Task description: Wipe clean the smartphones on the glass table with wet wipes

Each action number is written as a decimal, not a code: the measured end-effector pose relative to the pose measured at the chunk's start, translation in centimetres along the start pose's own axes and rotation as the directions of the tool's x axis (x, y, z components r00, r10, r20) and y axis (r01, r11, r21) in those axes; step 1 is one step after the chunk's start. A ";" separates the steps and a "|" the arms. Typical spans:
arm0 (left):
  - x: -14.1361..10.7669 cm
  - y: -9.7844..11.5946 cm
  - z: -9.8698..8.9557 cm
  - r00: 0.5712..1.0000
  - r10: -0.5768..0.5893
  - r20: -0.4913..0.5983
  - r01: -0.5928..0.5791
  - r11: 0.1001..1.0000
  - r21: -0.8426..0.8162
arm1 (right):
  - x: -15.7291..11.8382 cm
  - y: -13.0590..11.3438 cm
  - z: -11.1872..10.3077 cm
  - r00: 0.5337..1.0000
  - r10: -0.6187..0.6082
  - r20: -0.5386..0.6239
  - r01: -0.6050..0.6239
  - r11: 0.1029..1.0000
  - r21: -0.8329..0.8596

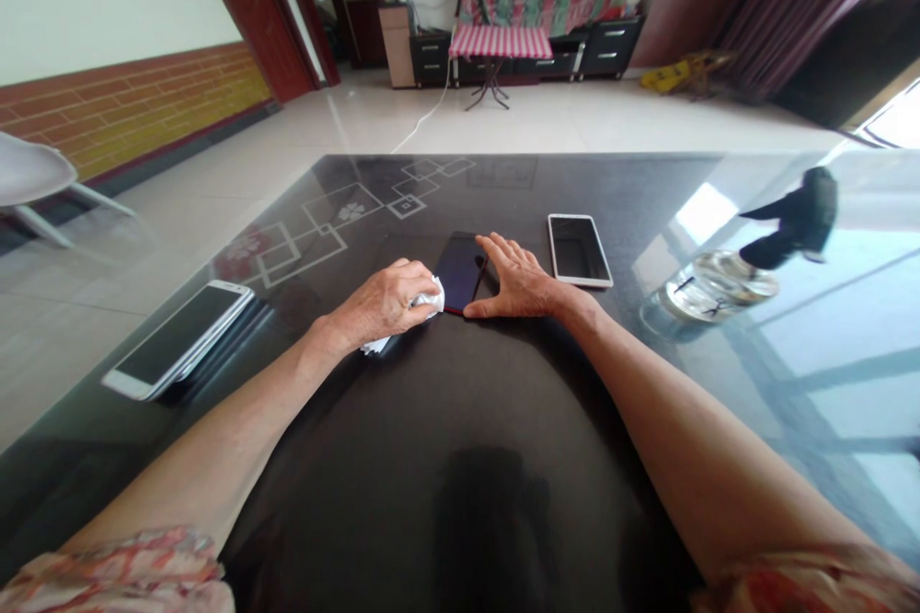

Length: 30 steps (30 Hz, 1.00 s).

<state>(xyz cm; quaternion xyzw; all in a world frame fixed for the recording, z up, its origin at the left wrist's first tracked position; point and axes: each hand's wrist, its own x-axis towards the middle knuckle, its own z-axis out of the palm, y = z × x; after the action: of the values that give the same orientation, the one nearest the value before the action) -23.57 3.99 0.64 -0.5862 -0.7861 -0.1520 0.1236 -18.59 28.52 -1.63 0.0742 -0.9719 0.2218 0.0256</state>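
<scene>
A dark smartphone (458, 274) lies flat on the black glossy table (446, 421), between my two hands. My left hand (394, 299) is closed around a crumpled white tissue (429, 299) at the phone's left edge; part of the tissue hangs out below the palm. Against the phone's right side rests my right hand (514, 278), thumb and fingers spread apart, touching its edge. Just beyond that hand lies a white-framed smartphone (579, 250), screen up.
At the left, white phones (179, 338) sit stacked on the table. A clear spray bottle (711, 285) with a black trigger head stands at the right. Across the floor is a small table with a pink striped cover (501, 42); a white chair (35, 174) is at far left.
</scene>
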 end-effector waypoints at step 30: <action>1.0 1.2 -0.4 0.987 -0.134 0.094 0.120 0.982 0.144 | 0.0 -0.4 -0.6 0.997 0.038 0.066 -0.035 0.999 -0.041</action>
<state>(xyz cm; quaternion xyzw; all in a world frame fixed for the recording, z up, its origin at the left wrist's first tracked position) -22.67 5.10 1.48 -0.5318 -0.8360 -0.0745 0.1131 -18.48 28.41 -0.91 0.0633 -0.9776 0.2004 -0.0093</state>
